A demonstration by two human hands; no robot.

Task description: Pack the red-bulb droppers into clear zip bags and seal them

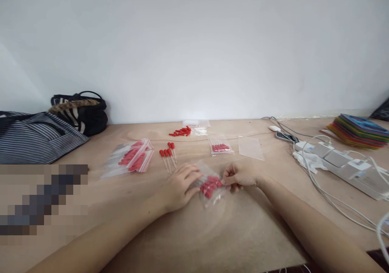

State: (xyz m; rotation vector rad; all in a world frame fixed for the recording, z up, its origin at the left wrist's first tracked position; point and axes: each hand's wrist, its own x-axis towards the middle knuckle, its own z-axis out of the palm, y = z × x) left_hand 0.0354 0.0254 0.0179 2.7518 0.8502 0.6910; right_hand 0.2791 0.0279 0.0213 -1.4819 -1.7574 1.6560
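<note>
A clear zip bag (208, 203) lies in front of me with several red-bulbed droppers (209, 185) inside it. My left hand (182, 184) rests over the bag's left side, fingers stretched out and thumb apart from them. At the bag's right edge, my right hand (238, 175) pinches the plastic between thumb and fingers. Loose glass droppers with red bulbs (165, 153) lie just beyond my left hand. Farther left is a pile of filled zip bags (132, 157). Another filled bag (221, 146) and a flat clear bag (251, 148) lie beyond my right hand.
Loose red bulbs (180, 131) and a stack of clear bags or tubes (197, 128) sit near the wall. A power strip (349, 171) with white cables and a stack of colourful sheets (360, 131) are at right. Striped (39, 137) and black bags (91, 117) stand left.
</note>
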